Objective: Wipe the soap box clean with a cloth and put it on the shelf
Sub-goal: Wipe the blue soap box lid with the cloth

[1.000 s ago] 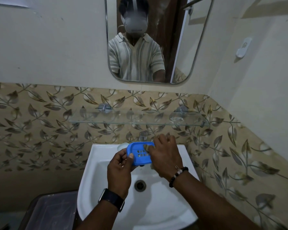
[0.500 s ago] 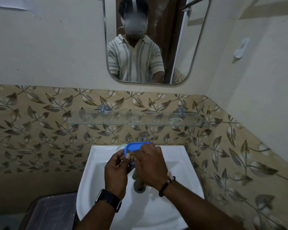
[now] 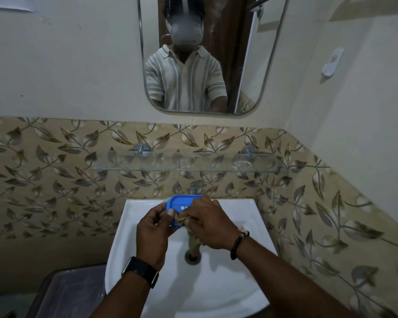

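A person stands at a white sink (image 3: pixel 239 216), seen from above, both hands raised over the basin. The left hand (image 3: pixel 153 230) holds a blue soap box (image 3: pixel 182 201) by its near left edge, its grip pinching the rim between thumb and fingers. The right hand (image 3: pixel 210 223) covers the right side of the box, its grip closed around a brownish cloth (image 3: pixel 193 237) that is pressed against the box; a tail of the cloth hangs down toward the drain (image 3: pixel 192 257). The box is tilted, its slotted floor facing the viewer, and sits just below the tap (image 3: pixel 195 186) and above the back rim of the sink.

Higher on the leaf-patterned tile wall, a clear glass shelf (image 3: pixel 147 167) runs wider than the sink, its front edge well above the hands with open air between. A small clear object (image 3: pixel 240 164) rests near the shelf's right end; the left and middle are bare. A mirror (image 3: pixel 251 65) hangs above. A side wall closes in on the right; a dark bin (image 3: pixel 67 292) stands low on the left.
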Tool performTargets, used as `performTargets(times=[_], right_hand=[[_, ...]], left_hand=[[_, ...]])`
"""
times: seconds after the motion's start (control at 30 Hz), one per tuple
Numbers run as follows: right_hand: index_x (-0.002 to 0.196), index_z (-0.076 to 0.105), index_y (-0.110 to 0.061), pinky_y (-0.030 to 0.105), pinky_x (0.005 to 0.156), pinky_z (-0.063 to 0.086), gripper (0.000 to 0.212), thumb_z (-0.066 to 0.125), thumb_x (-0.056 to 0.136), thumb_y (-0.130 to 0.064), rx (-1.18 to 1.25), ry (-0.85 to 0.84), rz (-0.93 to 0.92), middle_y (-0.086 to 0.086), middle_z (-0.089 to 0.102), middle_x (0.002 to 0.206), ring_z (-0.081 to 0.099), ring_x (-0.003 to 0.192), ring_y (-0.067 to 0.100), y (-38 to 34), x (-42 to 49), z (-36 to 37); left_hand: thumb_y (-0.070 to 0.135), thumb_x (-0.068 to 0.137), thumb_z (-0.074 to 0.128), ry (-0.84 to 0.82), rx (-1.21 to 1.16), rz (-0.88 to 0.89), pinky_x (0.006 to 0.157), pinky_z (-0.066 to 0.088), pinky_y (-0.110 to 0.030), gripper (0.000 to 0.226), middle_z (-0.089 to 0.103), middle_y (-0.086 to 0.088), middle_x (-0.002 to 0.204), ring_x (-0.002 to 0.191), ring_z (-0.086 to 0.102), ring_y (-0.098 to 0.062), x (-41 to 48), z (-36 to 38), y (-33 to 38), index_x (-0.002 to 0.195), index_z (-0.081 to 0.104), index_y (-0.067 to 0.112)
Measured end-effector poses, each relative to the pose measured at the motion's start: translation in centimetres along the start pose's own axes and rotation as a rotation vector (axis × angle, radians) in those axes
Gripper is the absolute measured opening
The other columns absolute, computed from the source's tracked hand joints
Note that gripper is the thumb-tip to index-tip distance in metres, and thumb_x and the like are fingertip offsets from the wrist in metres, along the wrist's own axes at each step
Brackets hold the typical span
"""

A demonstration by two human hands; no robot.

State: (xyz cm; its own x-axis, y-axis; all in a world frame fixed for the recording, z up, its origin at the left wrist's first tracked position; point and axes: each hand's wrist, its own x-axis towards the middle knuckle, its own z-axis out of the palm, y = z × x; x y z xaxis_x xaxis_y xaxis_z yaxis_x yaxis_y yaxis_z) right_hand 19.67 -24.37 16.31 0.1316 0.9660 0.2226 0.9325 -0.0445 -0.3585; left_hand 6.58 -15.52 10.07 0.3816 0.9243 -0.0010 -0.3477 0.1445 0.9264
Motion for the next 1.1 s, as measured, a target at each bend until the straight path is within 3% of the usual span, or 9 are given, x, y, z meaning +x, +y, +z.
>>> performTargets(times=[0.13, 0.27, 0.33, 0.47, 0.63, 0.77, 0.87, 0.97, 1.1], right_hand=[[0.109, 0.069, -0.025, 0.042, 0.086, 0.039, 0.022, 0.053, 0.094, -0.024, -0.283, 0.078, -0.007, 0.001, 0.062, 0.106, 0.052, 0.105, 0.028, 3.0, -0.3, -1.6], [0.108, 0.071, -0.015, 0.045, 0.084, 0.045, 0.022, 0.057, 0.094, -0.005, 0.101, 0.325, -0.017, 0.004, 0.064, 0.098, 0.055, 0.095, 0.028, 3.5, -0.9, -1.8], [0.109, 0.071, -0.02, 0.041, 0.082, 0.043, 0.025, 0.054, 0.093, -0.009, 0.103, 0.403, -0.11, 0.003, 0.062, 0.097, 0.053, 0.092, 0.024, 2.3, -1.1, -0.9], [0.11, 0.067, -0.026, 0.041, 0.085, 0.045, 0.027, 0.059, 0.09, -0.011, -0.261, 0.392, -0.308, -0.001, 0.063, 0.109, 0.056, 0.1, 0.022, 0.5, -1.6, 2.5], [0.12, 0.062, -0.022, 0.042, 0.086, 0.044, 0.032, 0.05, 0.094, -0.009, -0.402, 0.451, -0.344, -0.001, 0.066, 0.101, 0.061, 0.096, 0.025, 3.4, -2.2, 2.7], [0.122, 0.061, -0.023, 0.041, 0.09, 0.042, 0.05, 0.064, 0.075, -0.005, -0.408, 0.442, -0.337, -0.002, 0.068, 0.11, 0.061, 0.105, 0.024, 5.3, -2.5, 2.2], [0.12, 0.065, -0.021, 0.039, 0.092, 0.042, 0.039, 0.063, 0.086, -0.002, -0.347, 0.526, -0.378, 0.001, 0.068, 0.112, 0.06, 0.106, 0.024, 3.9, -2.3, 2.8], [0.115, 0.065, -0.016, 0.041, 0.093, 0.04, 0.025, 0.058, 0.093, -0.005, -0.356, 0.495, -0.504, 0.005, 0.065, 0.107, 0.058, 0.102, 0.027, 1.6, -1.9, 4.2], [0.114, 0.067, -0.018, 0.042, 0.092, 0.043, 0.023, 0.057, 0.096, -0.008, -0.395, 0.546, -0.463, 0.002, 0.066, 0.102, 0.061, 0.099, 0.027, 2.6, -2.1, 3.6]], left_hand=[[0.003, 0.097, 0.06, 0.074, -0.055, -0.042, 0.066, 0.062, -0.027, 0.024, 0.071, -0.019, 0.104, 0.089, 0.07, -0.026, 0.4, -0.1, 1.0, 0.12, 0.065, -0.004], [-0.001, 0.097, 0.059, 0.147, -0.171, -0.141, 0.059, 0.063, -0.027, 0.033, 0.065, -0.021, 0.098, 0.086, 0.064, -0.028, 1.0, -0.2, 1.9, 0.128, 0.055, -0.01], [-0.002, 0.096, 0.06, 0.143, -0.204, -0.189, 0.057, 0.063, -0.028, 0.033, 0.069, -0.02, 0.094, 0.084, 0.067, -0.028, 0.8, 0.2, 2.2, 0.129, 0.055, -0.002], [-0.002, 0.095, 0.061, 0.122, -0.184, -0.265, 0.056, 0.062, -0.031, 0.028, 0.072, -0.025, 0.098, 0.079, 0.07, -0.032, 0.2, 1.0, 2.3, 0.124, 0.064, 0.0], [-0.005, 0.095, 0.06, 0.107, -0.174, -0.32, 0.059, 0.064, -0.036, 0.025, 0.073, -0.026, 0.102, 0.078, 0.075, -0.033, 0.2, 0.7, 3.2, 0.12, 0.064, -0.005], [-0.004, 0.096, 0.056, 0.13, -0.206, -0.38, 0.055, 0.063, -0.032, 0.016, 0.073, -0.025, 0.102, 0.08, 0.074, -0.031, 0.3, 0.1, 3.8, 0.108, 0.067, -0.007], [-0.005, 0.096, 0.056, 0.172, -0.23, -0.431, 0.048, 0.061, -0.03, 0.011, 0.076, -0.022, 0.086, 0.069, 0.075, -0.03, 0.1, 0.3, 3.8, 0.097, 0.067, -0.006], [-0.005, 0.094, 0.057, 0.126, -0.195, -0.435, 0.047, 0.059, -0.029, 0.013, 0.076, -0.015, 0.068, 0.054, 0.073, -0.022, -0.6, 1.2, 3.5, 0.091, 0.07, -0.006], [-0.005, 0.094, 0.057, 0.108, -0.165, -0.412, 0.049, 0.061, -0.032, 0.012, 0.076, -0.021, 0.08, 0.064, 0.075, -0.029, -0.5, 1.1, 3.7, 0.095, 0.069, -0.007]])
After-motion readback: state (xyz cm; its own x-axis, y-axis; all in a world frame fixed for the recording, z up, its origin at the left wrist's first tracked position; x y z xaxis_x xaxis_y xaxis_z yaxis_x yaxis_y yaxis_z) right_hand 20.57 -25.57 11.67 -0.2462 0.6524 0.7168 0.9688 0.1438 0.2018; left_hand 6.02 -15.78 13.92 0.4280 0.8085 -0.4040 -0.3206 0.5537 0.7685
